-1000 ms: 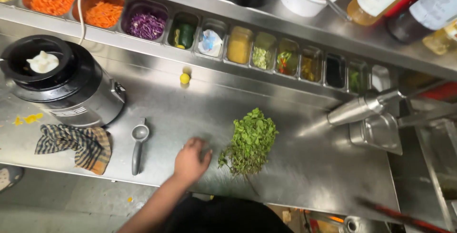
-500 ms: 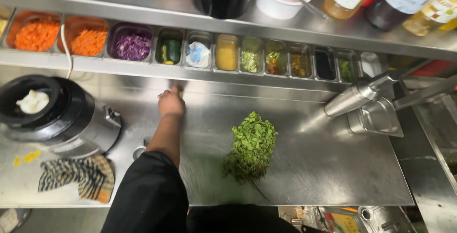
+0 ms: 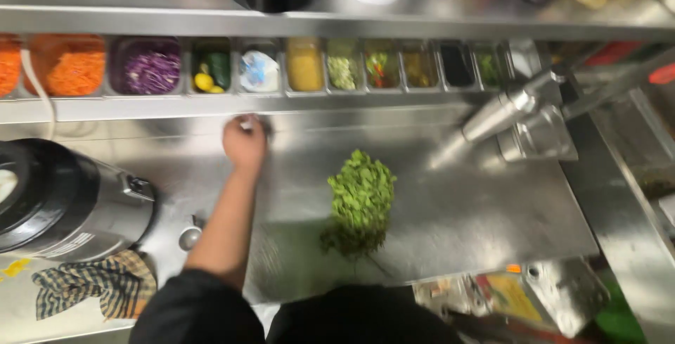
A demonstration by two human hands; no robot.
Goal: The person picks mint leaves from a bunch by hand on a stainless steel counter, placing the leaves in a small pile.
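Since a second ago, the left hand [image 3: 244,144] has left the bunch of green herbs [image 3: 360,203] and reached the counter's back edge, fingers [image 3: 247,125] curled on something small and pale; too blurred to name. Right hand unseen. Its forearm might knock the metal scoop [image 3: 190,236]. Behind, tubs [image 3: 304,64] hold carrot, purple cabbage, garnishes.

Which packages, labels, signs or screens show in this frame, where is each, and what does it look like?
Small white-and-blue wrapped packet: in a steel insert pan on the back rail, above the left hand; crumpled.
Yellow printed package: low right, below the steel counter's front edge; flat, blurred.
Yellow sticker: bottom left, beside the black round cooker.
No signs or screens visible.
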